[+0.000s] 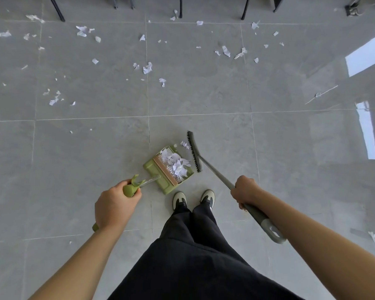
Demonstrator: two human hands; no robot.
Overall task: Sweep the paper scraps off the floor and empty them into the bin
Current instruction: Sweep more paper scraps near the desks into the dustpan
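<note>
A green dustpan (158, 172) stands on the grey tiled floor just ahead of my shoes, with a heap of white paper scraps (177, 164) inside it. My left hand (115, 205) grips the dustpan's green handle. My right hand (246, 190) grips the grey broom handle, and the dark broom head (194, 151) lies on the floor against the dustpan's right side. A few scraps (185, 145) sit between the broom head and the pan's far corner. Many more loose scraps (147, 68) are scattered over the tiles farther away. No bin is in view.
Thin black furniture legs (57, 8) line the far edge of the floor. A dark object with cables (353, 8) sits at the far right corner. Bright window reflections (366, 57) fall on the tiles at the right. My legs and shoes (193, 199) stand just behind the dustpan.
</note>
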